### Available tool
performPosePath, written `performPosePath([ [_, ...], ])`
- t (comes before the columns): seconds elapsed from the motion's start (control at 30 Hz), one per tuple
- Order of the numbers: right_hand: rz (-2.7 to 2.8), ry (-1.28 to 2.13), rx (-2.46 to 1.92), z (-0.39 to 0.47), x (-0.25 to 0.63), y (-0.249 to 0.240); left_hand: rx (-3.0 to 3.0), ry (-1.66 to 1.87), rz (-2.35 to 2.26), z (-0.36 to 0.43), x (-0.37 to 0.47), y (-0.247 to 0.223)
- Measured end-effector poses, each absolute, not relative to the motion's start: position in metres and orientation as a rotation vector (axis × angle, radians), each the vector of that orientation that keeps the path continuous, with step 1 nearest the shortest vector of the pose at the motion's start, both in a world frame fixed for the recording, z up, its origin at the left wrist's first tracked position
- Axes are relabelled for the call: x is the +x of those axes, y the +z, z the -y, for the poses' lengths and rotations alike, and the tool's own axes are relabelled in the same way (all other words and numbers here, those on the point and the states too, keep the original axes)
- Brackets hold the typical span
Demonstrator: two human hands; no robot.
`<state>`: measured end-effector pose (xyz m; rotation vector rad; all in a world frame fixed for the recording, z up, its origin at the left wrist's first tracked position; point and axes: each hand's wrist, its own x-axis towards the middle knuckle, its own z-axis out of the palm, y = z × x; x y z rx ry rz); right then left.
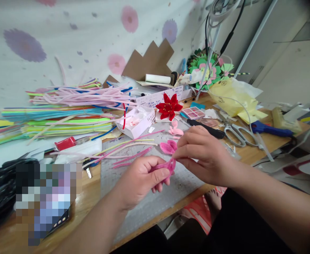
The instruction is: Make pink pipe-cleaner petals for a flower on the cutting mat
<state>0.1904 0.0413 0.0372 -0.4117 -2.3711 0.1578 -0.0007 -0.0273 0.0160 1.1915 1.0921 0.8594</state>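
Observation:
My left hand (149,174) is closed on a looped pink pipe cleaner (171,165), thumb pressed on top. The fingertips of my right hand (202,153) pinch the upper end of the same pink piece. Just beyond my fingers lies a pink petal shape (167,146) made of the same fuzzy stems. Behind it on the grey cutting mat (133,197) is a paler pink piece (175,129). Loose pink pipe cleaners (133,157) lie left of my hands. A finished-looking red flower (169,107) stands at the back of the mat.
Bundles of coloured pipe cleaners (70,113) are stacked at the left rear. A small white box (136,121) sits beside them. Scissors (241,134), a black-handled tool (206,129) and a blue-handled tool (272,129) lie to the right. A blurred-out patch covers the lower left.

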Motion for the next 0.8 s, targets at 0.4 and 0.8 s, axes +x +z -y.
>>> performPosePath([
  [0.4, 2.528, 0.158, -0.131, -0.0417, 0.1944, 0.0421, 1.168, 0.798, -1.131, 0.0247, -0.0021, 0.0149],
  [0.8, 2.474, 0.754, -0.016, -0.043, 0.193, 0.0423, 1.117, 0.708, -1.004, 0.0234, -0.0074, 0.0136],
])
